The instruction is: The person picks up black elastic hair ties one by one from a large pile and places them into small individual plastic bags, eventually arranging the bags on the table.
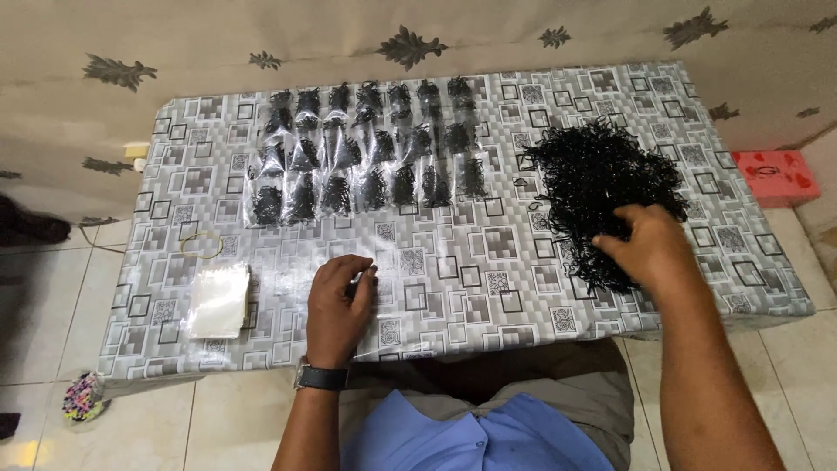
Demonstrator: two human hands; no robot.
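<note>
Blue shirt [475,436] and grey-brown trousers [558,371] fill the bottom edge, person seated at the table [488,296], which has a grey square-pattern cover.

Left hand [338,307]: wristwatch [321,377] on the wrist, hand resting on the table near the front edge, centre-left. Fingers curled and pinching 1 clear plastic bag [375,288] that lies flat on the cover. Bag is see-through, edges hard to trace, looks empty as far as I can tell.

Right hand [647,244]: on the front edge of the loose pile of black bands [602,187], right side of the table. Fingers bent down into the pile, closed on some strands; how many, can't tell.

Filled bags [370,153]: clear packets with black bands inside, laid in about 3 rows at the back-centre of the table, touching or overlapping each other. Well apart from the left hand, just left of the loose pile.

Stack of empty clear bags [218,301]: front-left of the table, near the left hand, not touching it. Yellow rubber band [202,245] lies just behind the stack.

Off the table: red box [776,177] on the floor to the right, small multicoloured bundle [84,397] on the floor tiles at front-left, patterned curtain [410,39] behind.
</note>
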